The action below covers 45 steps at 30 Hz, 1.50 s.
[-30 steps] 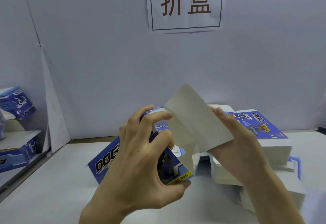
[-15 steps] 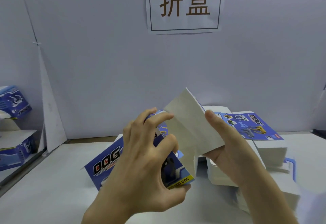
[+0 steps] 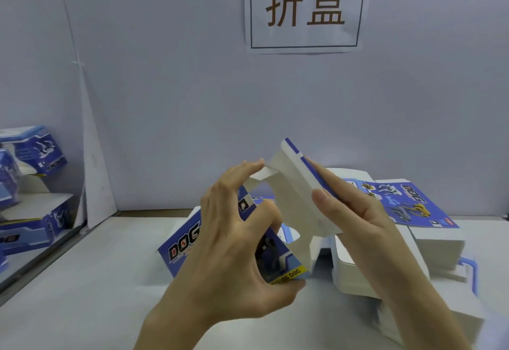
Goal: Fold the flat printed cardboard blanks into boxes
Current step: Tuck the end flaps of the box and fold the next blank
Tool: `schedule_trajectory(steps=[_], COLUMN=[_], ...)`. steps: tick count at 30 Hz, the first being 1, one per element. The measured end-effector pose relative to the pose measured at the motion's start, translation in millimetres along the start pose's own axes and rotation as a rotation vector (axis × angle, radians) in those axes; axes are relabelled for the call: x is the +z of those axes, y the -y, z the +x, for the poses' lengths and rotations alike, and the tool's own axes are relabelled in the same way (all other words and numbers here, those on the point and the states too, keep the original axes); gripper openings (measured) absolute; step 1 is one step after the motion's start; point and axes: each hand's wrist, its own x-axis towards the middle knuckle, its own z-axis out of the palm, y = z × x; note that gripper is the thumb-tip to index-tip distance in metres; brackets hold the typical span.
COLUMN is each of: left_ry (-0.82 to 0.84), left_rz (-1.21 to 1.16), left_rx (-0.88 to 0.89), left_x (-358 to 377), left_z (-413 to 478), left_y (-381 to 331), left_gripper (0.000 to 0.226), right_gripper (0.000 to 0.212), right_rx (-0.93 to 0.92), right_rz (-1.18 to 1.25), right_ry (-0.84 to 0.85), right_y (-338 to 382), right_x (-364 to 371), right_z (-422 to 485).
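Wall sign (image 3: 305, 7), white table (image 3: 82, 280), perhaps paper-covered.

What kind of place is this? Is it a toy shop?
Probably not a shop: more likely a box-folding work station. A stack of flat blanks waits on the white table, finished boxes pile up at the left, and a paper sign hangs on the plain wall.

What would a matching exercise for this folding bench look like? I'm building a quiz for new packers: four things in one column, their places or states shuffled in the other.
Things:
1. half-folded box
2. stack of flat blanks
3. finished boxes
4. paper sign

Places or states:
A. piled at the far left
B. taped to the back wall
C. held in both hands
D. lying on the table at the right

Pairs: 1-C, 2-D, 3-A, 4-B
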Motion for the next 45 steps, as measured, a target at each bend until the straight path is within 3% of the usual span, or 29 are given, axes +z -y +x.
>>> schedule_trajectory(steps=[2, 4, 10, 13, 17, 22, 31, 36, 38, 42, 45], left_ry=[-0.008, -0.021, -0.003, -0.017, -0.05, -0.139, -0.161, -0.193, -0.167, -0.108, -0.134], left_rz=[-0.027, -0.05, -0.024, 0.0, 0.01, -0.001, -0.018, -0.048, -0.064, -0.104, -0.245], left_rx=[-0.015, -0.01, 0.056, 0.057, 0.059, 0.06, 0.04, 0.04, 0.064, -0.017, -0.059], left_x=[-4, -8, -10, -11, -9, -4, 7, 4, 4, 1, -5], left_z=[0, 1, 3, 4, 6, 3, -2, 3, 4, 6, 8], left_y=[1, 2, 3, 5, 9, 8, 10, 8, 7, 2, -1], left_gripper=[0.058, 0.058, 0.061, 0.061, 0.06, 0.058, 0.062, 0.062, 0.067, 0.087, 0.078], right_gripper=[0.055, 0.059, 0.073, 0.067, 0.058, 0.039, 0.039, 0.043, 0.053, 0.047, 0.031], right_rx=[0.002, 0.011, -0.04, -0.093, -0.039, -0.115, -0.074, 0.056, 0.01, -0.162, -0.268], right_rz=[-0.007, -0.006, -0.334, -0.419, -0.289, -0.147, -0.224, -0.364, -0.417, -0.361, -0.298], right_ry=[0.088, 0.057, 0.038, 0.111, 0.259, 0.049, 0.032, 0.194, 0.247, 0.057, -0.1], right_y=[0, -1, -2, -1, -4, -9, -10, -6, -7, -14, -16], right_x=[-4, -12, -15, -8, 8, 17, 23, 21, 16, 7, 5], right_z=[-3, -6, -9, -7, -6, 0, -3, -6, -7, -2, -2])
